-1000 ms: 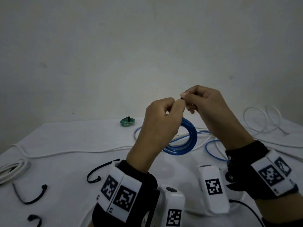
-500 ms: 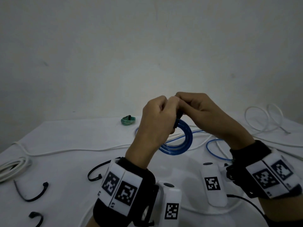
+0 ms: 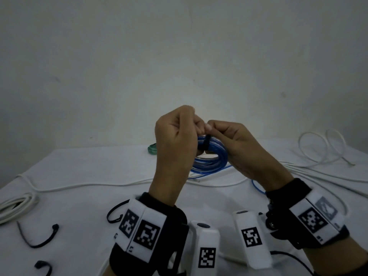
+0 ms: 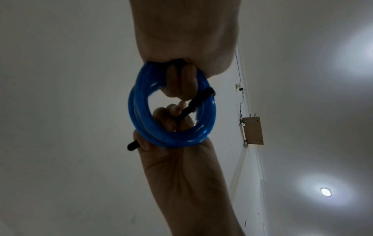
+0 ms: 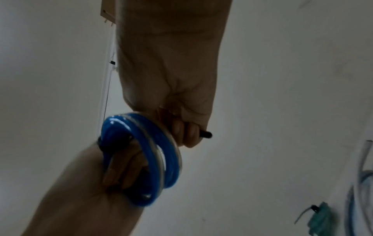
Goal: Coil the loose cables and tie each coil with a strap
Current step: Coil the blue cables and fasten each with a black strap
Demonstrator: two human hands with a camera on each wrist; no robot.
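Note:
A blue cable coil (image 3: 215, 156) hangs in the air between both hands, above the white table (image 3: 79, 168). A black strap (image 3: 206, 143) is wrapped around its strands. My left hand (image 3: 185, 124) is a fist gripping the strap's tail (image 4: 193, 105), whose end (image 5: 206, 134) pokes out past the fingers. My right hand (image 3: 219, 132) holds the coil (image 4: 175, 141) with fingers hooked through the ring (image 5: 169, 159) and the thumb on top beside the strap. Where the strap fastens is hidden by the fingers.
A tied green coil (image 3: 152, 150) lies at the back of the table. Loose white cables (image 3: 99, 184) cross it, with a white bundle (image 3: 14, 206) at the left and loops (image 3: 318, 148) at the right. Spare black straps (image 3: 39, 240) lie front left. A blue cable tail (image 3: 256, 186) trails under my right wrist.
Both hands pinched the strap above the hanging coil, then came together. Now the left fist grips the strap tail, and the coil has turned flatter in the right hand.

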